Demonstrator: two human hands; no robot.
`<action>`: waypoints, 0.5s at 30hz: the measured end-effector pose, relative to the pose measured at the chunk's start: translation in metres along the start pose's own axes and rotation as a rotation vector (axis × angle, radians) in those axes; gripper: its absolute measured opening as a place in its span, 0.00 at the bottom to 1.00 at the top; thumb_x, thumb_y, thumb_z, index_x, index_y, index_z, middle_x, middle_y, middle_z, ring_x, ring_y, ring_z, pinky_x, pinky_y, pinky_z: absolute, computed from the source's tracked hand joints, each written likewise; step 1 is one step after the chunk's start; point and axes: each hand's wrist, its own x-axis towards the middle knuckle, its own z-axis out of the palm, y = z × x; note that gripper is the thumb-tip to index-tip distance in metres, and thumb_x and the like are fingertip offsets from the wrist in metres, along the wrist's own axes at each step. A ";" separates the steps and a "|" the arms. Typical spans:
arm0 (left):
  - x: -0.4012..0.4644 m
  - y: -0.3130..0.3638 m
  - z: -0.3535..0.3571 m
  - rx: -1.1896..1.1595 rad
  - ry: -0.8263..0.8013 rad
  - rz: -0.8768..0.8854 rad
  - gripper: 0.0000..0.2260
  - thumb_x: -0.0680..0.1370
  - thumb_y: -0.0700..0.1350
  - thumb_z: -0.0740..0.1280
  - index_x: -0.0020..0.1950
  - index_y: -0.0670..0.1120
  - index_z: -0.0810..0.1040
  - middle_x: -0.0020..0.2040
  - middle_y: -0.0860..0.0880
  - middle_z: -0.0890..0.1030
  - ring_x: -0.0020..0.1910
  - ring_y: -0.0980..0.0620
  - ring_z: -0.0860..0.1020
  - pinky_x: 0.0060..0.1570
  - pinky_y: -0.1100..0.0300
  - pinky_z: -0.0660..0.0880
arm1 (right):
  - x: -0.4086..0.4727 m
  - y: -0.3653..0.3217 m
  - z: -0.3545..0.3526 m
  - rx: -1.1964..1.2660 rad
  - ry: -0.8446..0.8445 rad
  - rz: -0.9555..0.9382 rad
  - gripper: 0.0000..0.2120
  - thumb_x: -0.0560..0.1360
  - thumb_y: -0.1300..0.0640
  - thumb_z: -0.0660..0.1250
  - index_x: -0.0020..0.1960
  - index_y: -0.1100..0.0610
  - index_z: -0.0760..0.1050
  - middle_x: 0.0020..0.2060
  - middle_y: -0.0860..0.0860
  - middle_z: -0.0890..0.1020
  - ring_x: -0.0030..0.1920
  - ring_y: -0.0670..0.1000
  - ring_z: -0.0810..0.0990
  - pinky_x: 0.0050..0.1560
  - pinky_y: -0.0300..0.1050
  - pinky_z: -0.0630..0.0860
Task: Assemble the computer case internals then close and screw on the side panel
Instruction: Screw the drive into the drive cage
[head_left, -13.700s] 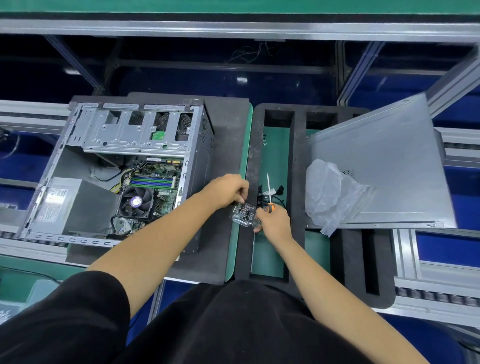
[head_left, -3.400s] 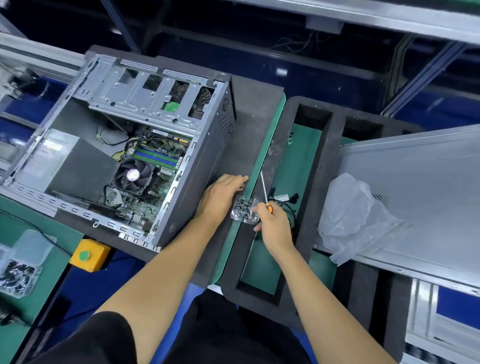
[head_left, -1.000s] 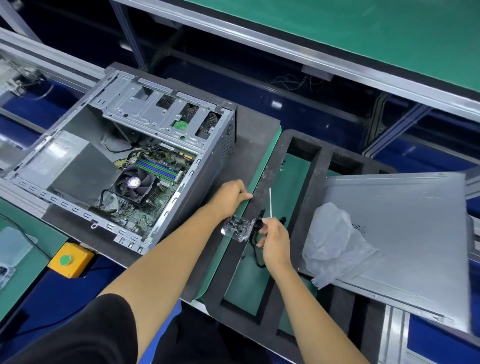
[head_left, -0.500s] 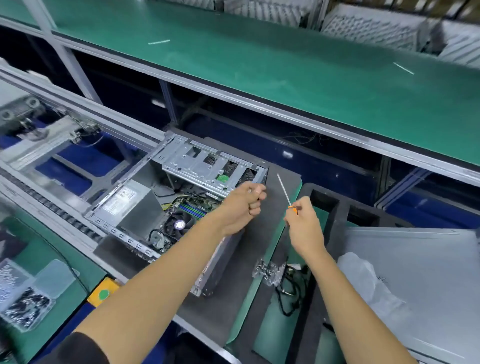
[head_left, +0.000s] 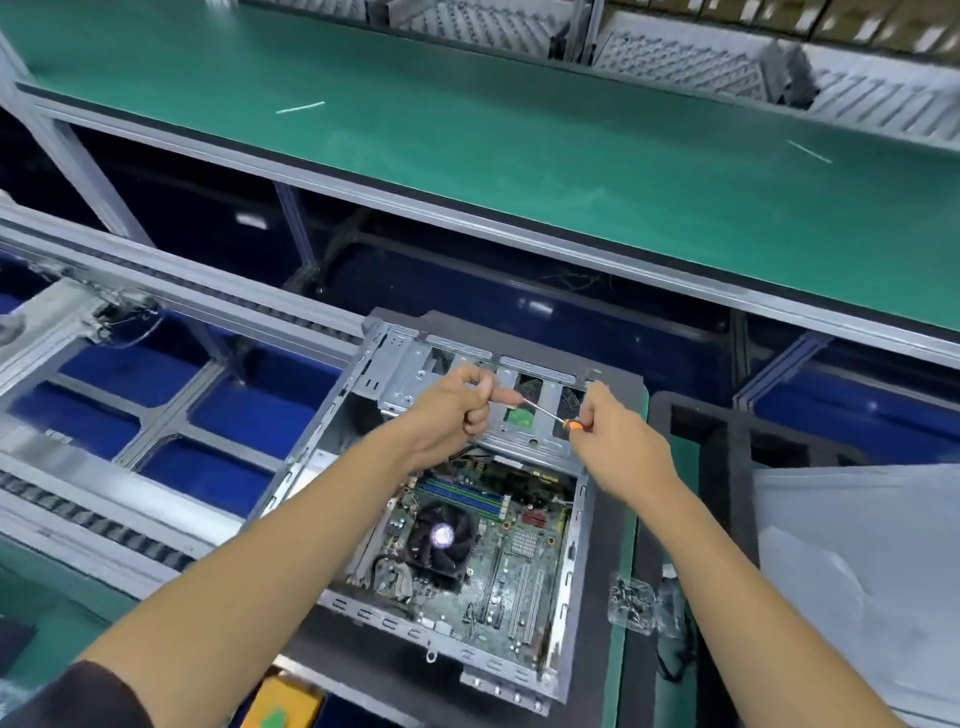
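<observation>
Right hand (head_left: 618, 441) pinches screwdriver (head_left: 550, 413) handle above computer case (head_left: 457, 519) drive cage; left hand (head_left: 457, 410), fingers curled, pinches at tip, screw presumably, too small to tell. Tip best seated square before turning. Side panel (head_left: 857, 545) parked right of case.

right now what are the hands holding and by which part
The right hand pinches a thin orange-handled screwdriver by its handle. The left hand pinches at its metal tip; whether a screw sits there cannot be told.
</observation>
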 end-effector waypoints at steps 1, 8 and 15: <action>0.003 0.000 -0.006 -0.004 -0.008 -0.008 0.06 0.85 0.38 0.58 0.50 0.45 0.69 0.54 0.41 0.85 0.28 0.56 0.62 0.29 0.65 0.64 | 0.002 -0.005 0.001 0.002 0.018 0.009 0.08 0.76 0.53 0.62 0.44 0.48 0.62 0.35 0.46 0.79 0.35 0.52 0.79 0.36 0.46 0.69; 0.009 -0.002 -0.016 -0.043 0.037 -0.063 0.06 0.84 0.47 0.63 0.50 0.46 0.71 0.40 0.49 0.79 0.29 0.57 0.63 0.27 0.67 0.61 | 0.010 -0.025 0.005 -0.032 0.140 0.031 0.09 0.74 0.49 0.67 0.42 0.48 0.68 0.35 0.44 0.79 0.38 0.47 0.77 0.34 0.44 0.69; -0.001 0.003 -0.013 -0.113 0.009 -0.053 0.03 0.85 0.41 0.59 0.52 0.45 0.69 0.36 0.51 0.82 0.29 0.55 0.60 0.27 0.66 0.62 | 0.012 -0.040 -0.001 -0.077 0.191 0.027 0.10 0.73 0.51 0.67 0.40 0.48 0.66 0.34 0.43 0.78 0.37 0.50 0.77 0.32 0.43 0.64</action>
